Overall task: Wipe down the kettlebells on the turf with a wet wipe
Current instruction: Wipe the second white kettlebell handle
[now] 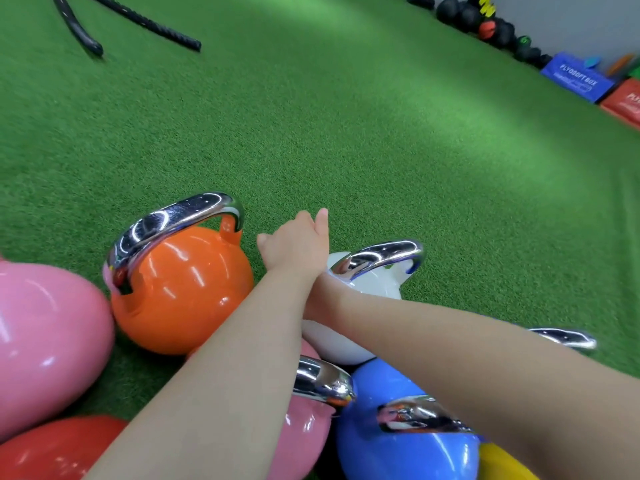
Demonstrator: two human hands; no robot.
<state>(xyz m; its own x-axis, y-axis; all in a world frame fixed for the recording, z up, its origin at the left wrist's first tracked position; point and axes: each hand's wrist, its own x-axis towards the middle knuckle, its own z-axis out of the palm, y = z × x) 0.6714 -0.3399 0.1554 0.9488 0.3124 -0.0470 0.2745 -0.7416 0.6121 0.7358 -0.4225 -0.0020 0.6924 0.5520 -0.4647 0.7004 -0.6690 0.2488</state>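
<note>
Several glossy kettlebells with chrome handles stand bunched on the green turf: orange, white, blue, two pink, red and a yellow one. My left hand reaches over the gap between the orange and white kettlebells, back of the hand towards me, one digit sticking up; its other fingers are out of sight. My right forearm crosses from the right over the white kettlebell, and my right hand is mostly hidden under my left forearm. No wipe shows.
Two black battle ropes lie on the turf at the far left. Dark medicine balls and blue and red soft plyo boxes line the wall at the far right. Open turf stretches beyond the kettlebells.
</note>
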